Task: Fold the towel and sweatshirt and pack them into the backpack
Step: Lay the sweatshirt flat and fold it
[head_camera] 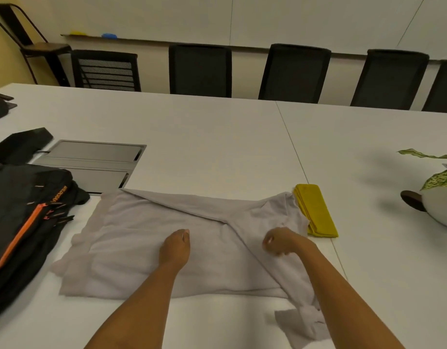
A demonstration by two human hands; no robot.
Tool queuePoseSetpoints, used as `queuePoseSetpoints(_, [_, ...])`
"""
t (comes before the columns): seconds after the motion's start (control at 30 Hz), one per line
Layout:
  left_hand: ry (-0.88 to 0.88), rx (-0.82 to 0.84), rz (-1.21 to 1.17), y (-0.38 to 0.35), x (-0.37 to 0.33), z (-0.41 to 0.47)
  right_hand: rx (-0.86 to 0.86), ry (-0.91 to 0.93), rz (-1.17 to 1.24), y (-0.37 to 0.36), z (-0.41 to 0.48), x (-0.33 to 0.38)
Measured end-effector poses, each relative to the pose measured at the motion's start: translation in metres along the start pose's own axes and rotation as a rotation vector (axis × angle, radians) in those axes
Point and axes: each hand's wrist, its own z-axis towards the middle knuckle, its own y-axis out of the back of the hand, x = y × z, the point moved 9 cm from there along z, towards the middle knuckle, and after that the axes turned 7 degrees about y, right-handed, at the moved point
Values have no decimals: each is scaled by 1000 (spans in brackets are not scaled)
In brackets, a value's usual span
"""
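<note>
The backpack [28, 222], black with an orange zip, lies at the left of the desk [217, 147], its near corner just beside the sweatshirt [131, 243]. The sweatshirt is spread flat at the middle of the desk in front of the person. Its long axis runs left to right: what looks like the hem points toward the backpack and the shoulder end toward the towel. 1 sleeve is already laid slantwise across the body, while the other trails off the lower right corner toward the near edge.

The left grip [176, 248] rests on the middle of the cloth with its fingers curled under. I cannot tell whether they pinch a fold or only press down. The right grip [280, 241] is over the shoulder area, also curled and slightly blurred, so I cannot tell if it holds fabric.

The towel [315, 212], yellow, is already folded into a narrow strip. It touches the sweatshirt's right edge, and its long axis points away from the person. A potted plant [439, 187] stands well apart at the far right.

The step in hand seems to be folding the sweatshirt, with nothing packed yet. The next move likely calls for bringing the loose sleeve in, then doubling the body along its length, keeping the layers flat.
</note>
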Motion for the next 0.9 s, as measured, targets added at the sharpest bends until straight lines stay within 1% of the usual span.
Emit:
queuePoseSetpoints(0.03, [29, -11, -44, 4, 5, 4, -141, 37, -9, 11, 5, 9])
queuePoseSetpoints(0.1, [67, -34, -85, 11, 11, 15, -343, 74, 13, 24, 15, 24])
queuePoseSetpoints(0.17, [76, -55, -110, 17, 16, 29, -463, 103, 48, 28, 24, 42])
queuePoseSetpoints(0.2, [79, -59, -133, 19, 17, 37, -493, 122, 51, 28, 29, 52])
queuePoseSetpoints(0.3, [142, -61, -243, 26, 21, 64, -518, 179, 7, 20, 48, 80])
queuePoseSetpoints(0.4, [238, -80, -337, 37, 24, 91, -468, 187, -145, 6, 72, 98])
queuePoseSetpoints(0.5, [332, -109, -449, 46, 32, 117, -463, 201, -280, 1, 90, 107])
queuePoseSetpoints(0.63, [413, -159, -625, 54, 43, 149, -490, 243, -358, -2, 105, 109])
queuePoseSetpoints(0.7, [486, -189, -786, 54, 53, 162, -531, 271, -340, -2, 109, 106])
queuePoseSetpoints(0.77, [595, -224, -931, 53, 66, 172, -619, 311, -357, -1, 109, 107])
queuePoseSetpoints(0.8, [632, -233, -945, 54, 70, 174, -673, 318, -379, 2, 108, 107])
queuePoseSetpoints(0.9, [657, -278, -925, 60, 80, 187, -801, 306, -398, 16, 100, 100])
